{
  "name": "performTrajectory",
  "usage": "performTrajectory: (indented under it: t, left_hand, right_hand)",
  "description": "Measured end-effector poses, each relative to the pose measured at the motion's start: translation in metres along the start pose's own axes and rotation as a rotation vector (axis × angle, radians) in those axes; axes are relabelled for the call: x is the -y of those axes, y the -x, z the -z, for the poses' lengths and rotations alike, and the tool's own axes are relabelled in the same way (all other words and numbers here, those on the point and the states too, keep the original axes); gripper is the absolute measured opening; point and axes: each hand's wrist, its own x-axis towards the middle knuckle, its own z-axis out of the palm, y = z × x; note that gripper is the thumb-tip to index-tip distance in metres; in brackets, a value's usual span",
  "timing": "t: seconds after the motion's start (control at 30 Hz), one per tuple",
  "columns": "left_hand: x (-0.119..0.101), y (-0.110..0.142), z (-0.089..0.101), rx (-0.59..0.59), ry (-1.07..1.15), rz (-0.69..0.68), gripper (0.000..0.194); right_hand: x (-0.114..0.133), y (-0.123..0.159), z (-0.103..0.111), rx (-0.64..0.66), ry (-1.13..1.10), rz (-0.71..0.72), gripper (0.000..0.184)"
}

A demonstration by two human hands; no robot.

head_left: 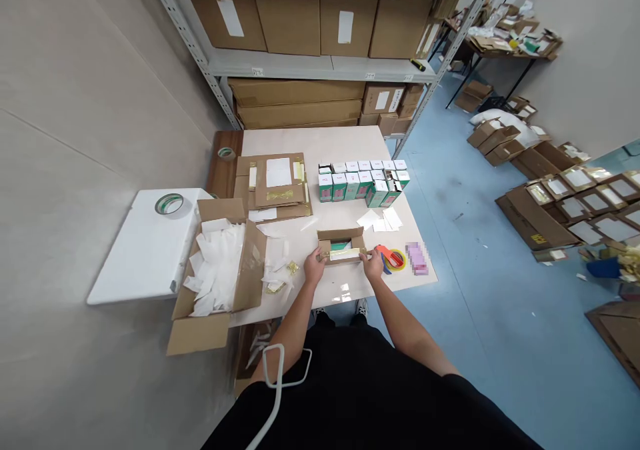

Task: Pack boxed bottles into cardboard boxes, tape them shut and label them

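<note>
A small cardboard box (357, 243) sits near the front edge of the table with its back flap raised. Inside it shows something green and white, partly hidden by the walls; a white label and tape run along the front. My left hand (313, 267) grips the box at its left front corner, fingers closed on the cardboard. At the right front corner my right hand (373, 265) pinches the box in the same way. Just right of that hand lie an orange tape dispenser (389, 255) and a yellow tape roll (399, 259). White paper slips (380, 221) lie behind it.
Several green-and-white boxes (351, 185) stand in rows at the table's back right. Flattened cardboard (275, 200) lies back left. An open carton (255, 263) of white packing material stands left, beside a white board (140, 250). Shelving (300, 65) rises behind the table (320, 142).
</note>
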Motion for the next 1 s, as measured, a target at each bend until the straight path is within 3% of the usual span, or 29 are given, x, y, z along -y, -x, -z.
performTrajectory:
  t: [0.1, 0.2, 0.47, 0.6, 0.7, 0.8, 1.0]
  left_hand:
    - [-0.003, 0.006, -0.005, -0.055, -0.146, -0.045, 0.065]
    - [-0.009, -0.001, -0.005, -0.065, -0.262, -0.060, 0.079]
    - [-0.056, -0.064, 0.018, 0.166, -0.550, -0.253, 0.100]
    - [-0.058, -0.068, 0.019, 0.285, -0.636, -0.267, 0.085]
    - [-0.047, -0.061, 0.013, 0.412, -0.692, -0.175, 0.078]
    - [-0.035, -0.053, 0.006, 0.575, -0.741, -0.005, 0.092]
    - [-0.037, -0.058, 0.001, 0.713, -0.785, 0.019, 0.099]
  right_hand:
    - [0.000, -0.002, -0.007, -0.049, -0.044, -0.046, 0.036]
    - [0.000, -0.008, -0.007, -0.009, -0.122, -0.049, 0.042]
    - [0.003, -0.020, -0.010, 0.106, -0.139, -0.181, 0.060]
    - [0.005, -0.024, -0.008, 0.169, -0.101, -0.182, 0.064]
    - [0.011, -0.029, -0.001, 0.260, -0.032, -0.145, 0.068]
    - [0.017, -0.035, 0.009, 0.354, 0.024, -0.068, 0.070]
    - [0.000, -0.049, 0.032, 0.334, 0.039, 0.025, 0.070]
